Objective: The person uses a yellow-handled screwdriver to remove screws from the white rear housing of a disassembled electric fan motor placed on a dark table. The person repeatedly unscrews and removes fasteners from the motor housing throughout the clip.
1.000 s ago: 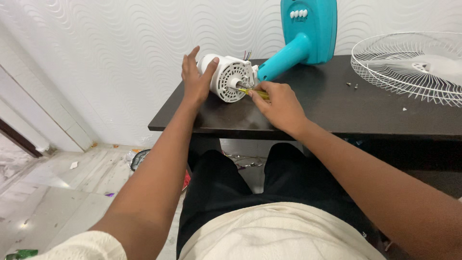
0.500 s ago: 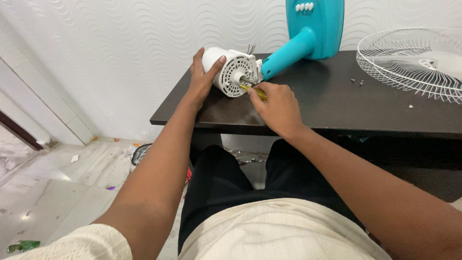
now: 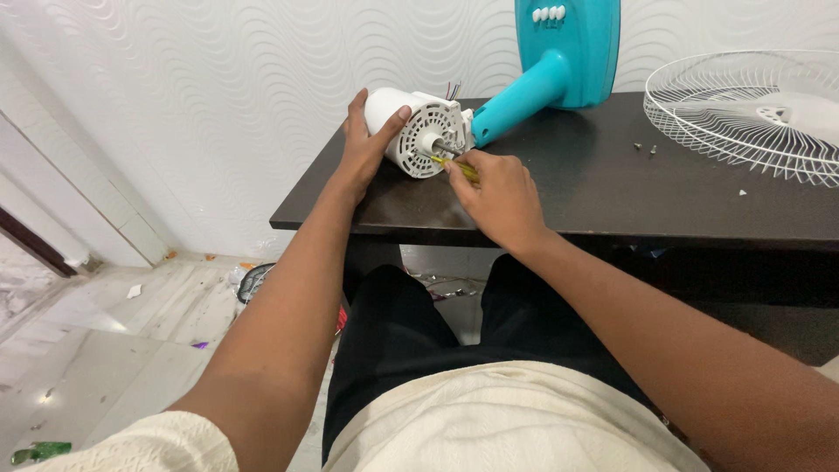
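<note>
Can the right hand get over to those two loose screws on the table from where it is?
Probably yes. The right hand holds a yellow screwdriver against the white motor housing, and the dark table between it and the screws is bare. It would have to leave the housing first.

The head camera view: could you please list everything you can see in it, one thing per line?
fan motor housing: one, white, lying on its side at the table's left end
screwdriver: one, yellow handle, tip at the motor's slotted face
fan stand: one, turquoise, against the wall behind the motor
fan guard: one, white wire, lying at the table's right
screws: two small ones, grey, left of the guard
table: one, dark brown, against the wall
floor: pale tiles with scattered scraps, lower left
left hand: gripping the motor housing
right hand: holding the screwdriver
</note>
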